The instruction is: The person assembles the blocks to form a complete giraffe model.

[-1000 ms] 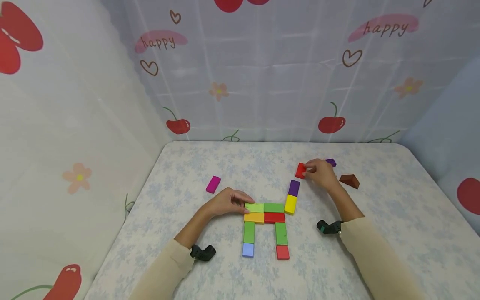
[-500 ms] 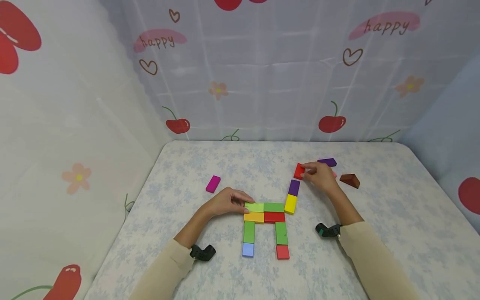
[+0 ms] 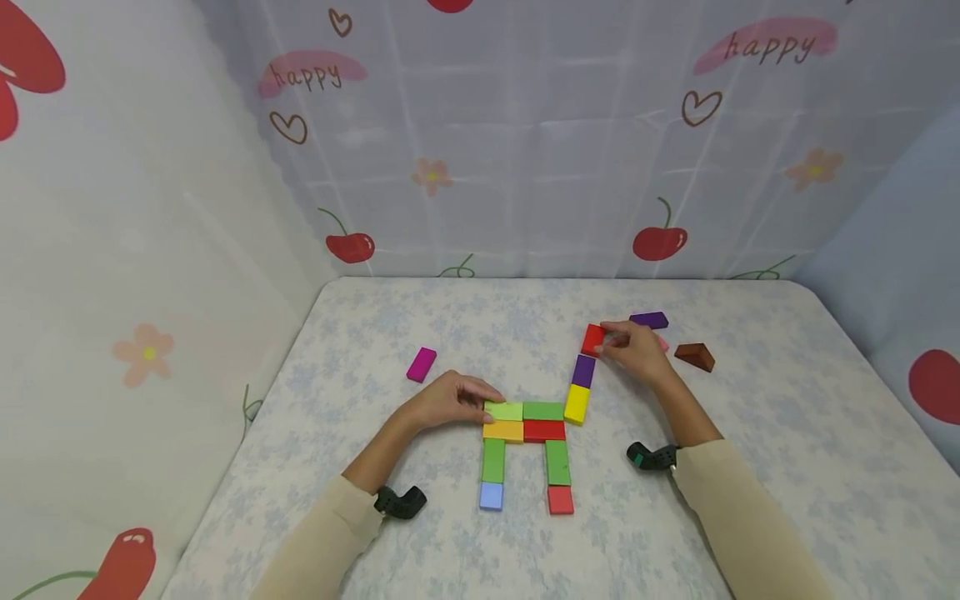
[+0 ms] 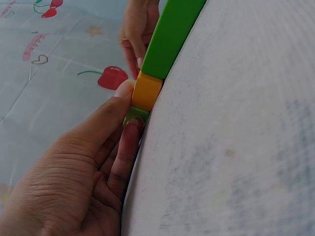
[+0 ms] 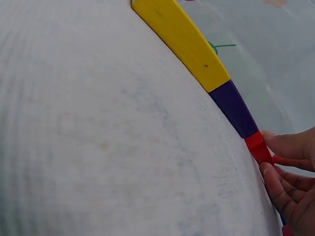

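Observation:
My right hand pinches a red block at the far end of a slanted row. Below it in the row come a purple block and a yellow block; in the right wrist view the red block meets the purple one. My left hand holds the left end of a light green block between thumb and finger. Beside that lie a green block, an orange block and a red block in two rows.
Two legs of green blocks run toward me, ending in a blue block and a red block. A magenta block lies left. Beyond my right hand are a purple block, a partly hidden pink piece and a brown wedge.
My right hand has drawn the red block a little left, up to the purple block in the row. The far purple block and pink piece have come into view. My left hand stays put.

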### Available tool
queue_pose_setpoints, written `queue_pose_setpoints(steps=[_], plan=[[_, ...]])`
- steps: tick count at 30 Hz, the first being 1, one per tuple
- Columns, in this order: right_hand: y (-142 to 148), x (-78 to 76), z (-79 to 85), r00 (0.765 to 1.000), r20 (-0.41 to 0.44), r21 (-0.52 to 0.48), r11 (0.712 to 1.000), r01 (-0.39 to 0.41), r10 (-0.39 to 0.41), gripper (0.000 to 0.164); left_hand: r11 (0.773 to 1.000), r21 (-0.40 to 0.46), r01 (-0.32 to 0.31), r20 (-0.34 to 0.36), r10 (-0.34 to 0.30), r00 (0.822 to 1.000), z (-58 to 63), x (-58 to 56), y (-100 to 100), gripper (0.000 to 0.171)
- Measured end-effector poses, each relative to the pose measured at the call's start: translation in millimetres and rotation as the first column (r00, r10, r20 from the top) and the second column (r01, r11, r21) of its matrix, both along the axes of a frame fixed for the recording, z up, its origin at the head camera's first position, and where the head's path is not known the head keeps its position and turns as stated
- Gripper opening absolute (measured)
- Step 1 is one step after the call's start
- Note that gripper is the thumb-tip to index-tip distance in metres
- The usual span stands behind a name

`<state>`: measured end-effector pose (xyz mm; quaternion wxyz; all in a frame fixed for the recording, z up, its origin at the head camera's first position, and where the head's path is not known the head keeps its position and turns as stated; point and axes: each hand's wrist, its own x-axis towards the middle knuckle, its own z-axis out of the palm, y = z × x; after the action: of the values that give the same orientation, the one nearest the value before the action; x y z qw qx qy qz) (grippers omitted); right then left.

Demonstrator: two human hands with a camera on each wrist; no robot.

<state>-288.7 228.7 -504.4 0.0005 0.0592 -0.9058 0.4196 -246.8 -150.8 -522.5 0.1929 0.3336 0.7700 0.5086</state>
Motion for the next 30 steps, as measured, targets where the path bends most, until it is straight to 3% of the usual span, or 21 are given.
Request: queue_pose_setpoints(steps=[15,30], plan=[[1.5,2.3,3.3,0.999,0.029,-0.007,1.0,-0.022,0.022,0.051,1.0,-0.005,0.008,-0.026,-0.008,1.0,-1.5,-2.3,-1.0,0.032],[2.0,2.3,3.1,0.999,-0.009,-0.031,0.999,-0.04,0.04,0.048,1.0,-0.011,0.005,-0.01,-0.005,1.0,-0.4,-1.5,-0.3,0.033]])
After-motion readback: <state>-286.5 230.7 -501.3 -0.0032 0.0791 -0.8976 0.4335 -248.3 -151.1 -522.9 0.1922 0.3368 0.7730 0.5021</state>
